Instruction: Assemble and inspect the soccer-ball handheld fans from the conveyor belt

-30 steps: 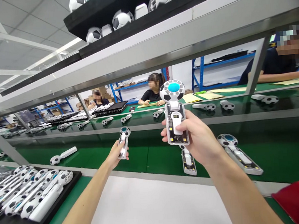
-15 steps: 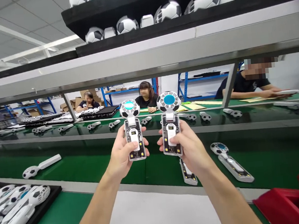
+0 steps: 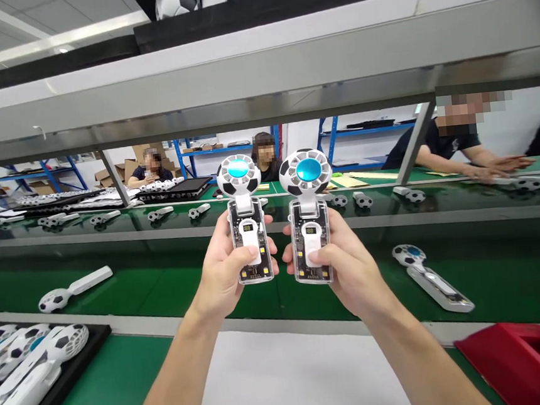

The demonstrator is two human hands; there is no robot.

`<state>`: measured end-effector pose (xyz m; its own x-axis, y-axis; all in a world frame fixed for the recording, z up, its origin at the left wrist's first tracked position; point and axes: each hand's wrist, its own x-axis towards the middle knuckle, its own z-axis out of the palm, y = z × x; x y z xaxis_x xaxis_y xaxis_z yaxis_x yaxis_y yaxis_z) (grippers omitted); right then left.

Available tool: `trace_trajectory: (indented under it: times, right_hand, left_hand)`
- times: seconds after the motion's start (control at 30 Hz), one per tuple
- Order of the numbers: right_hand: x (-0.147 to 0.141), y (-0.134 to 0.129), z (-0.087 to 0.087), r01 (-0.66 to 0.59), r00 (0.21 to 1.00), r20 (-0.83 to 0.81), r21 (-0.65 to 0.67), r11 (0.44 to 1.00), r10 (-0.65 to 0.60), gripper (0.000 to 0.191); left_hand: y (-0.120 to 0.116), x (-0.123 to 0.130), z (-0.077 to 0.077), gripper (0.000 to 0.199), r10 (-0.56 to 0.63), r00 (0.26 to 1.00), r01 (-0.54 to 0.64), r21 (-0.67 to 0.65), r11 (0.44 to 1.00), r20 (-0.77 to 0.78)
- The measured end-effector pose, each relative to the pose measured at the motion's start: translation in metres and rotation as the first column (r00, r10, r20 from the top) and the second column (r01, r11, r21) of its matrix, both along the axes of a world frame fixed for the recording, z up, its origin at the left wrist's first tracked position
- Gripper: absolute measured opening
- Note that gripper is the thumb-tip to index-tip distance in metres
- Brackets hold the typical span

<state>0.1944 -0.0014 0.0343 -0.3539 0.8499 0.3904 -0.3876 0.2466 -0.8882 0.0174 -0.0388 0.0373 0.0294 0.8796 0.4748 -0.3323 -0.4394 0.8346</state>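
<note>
Two handheld fans with soccer-ball heads are held upright side by side, a narrow gap between them. My left hand [image 3: 228, 263] is closed around the left handheld fan [image 3: 249, 242], thumb on its white front piece. Around the right handheld fan [image 3: 311, 243] is my right hand [image 3: 345, 249], its thumb likewise on the white piece. Both fans have blue centres, clear-fronted handles, dark circuit boards and a small display. Below my hands lies a white sheet [image 3: 295, 377]. Another fan [image 3: 432, 279] rests on the green belt to the right.
A black tray [image 3: 91, 350] of fans stands at the left. One fan [image 3: 74, 289] lies on the belt [image 3: 164, 287] there. A red bin [image 3: 510, 358] is at the lower right. The grey shelf beam [image 3: 258, 71] crosses above. Several people sit across the line.
Both fans appear slightly larger and a little closer together, still held. The view has shifted down, showing less of the upper shelf. The co-worker at right has lowered a hand to the far belt.
</note>
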Motion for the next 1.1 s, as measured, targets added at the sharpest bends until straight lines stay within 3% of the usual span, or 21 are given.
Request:
trace_trajectory:
  times: [0.37, 0.6, 0.83, 1.1]
  right_hand:
    - [0.0019, -0.0039, 0.0038, -0.049, 0.998, -0.042, -0.022, 0.999, 0.048, 0.053]
    - [0.0069, -0.0030, 0.0041, -0.113, 0.994, 0.007, -0.009, 0.994, 0.113, 0.067]
    - [0.0044, -0.0028, 0.0016, -0.135, 0.991, 0.010, 0.037, 0.990, 0.135, 0.077]
    - [0.0025, -0.0026, -0.0002, -0.120, 0.992, -0.022, 0.034, 0.992, 0.121, 0.062]
  left_hand:
    - [-0.0051, -0.0003, 0.0077, 0.051, 0.030, 1.000, -0.030, -0.026, 0.999, 0.004]
    - [-0.0062, -0.0025, 0.0050, 0.064, 0.004, 1.000, -0.004, 0.002, 1.000, -0.012]
    - [-0.0066, 0.0005, 0.0049, 0.069, 0.008, 0.998, -0.010, 0.033, 0.999, 0.067]
    - [-0.0067, 0.0011, 0.0061, 0.056, 0.004, 0.998, -0.003, -0.012, 1.000, 0.066]
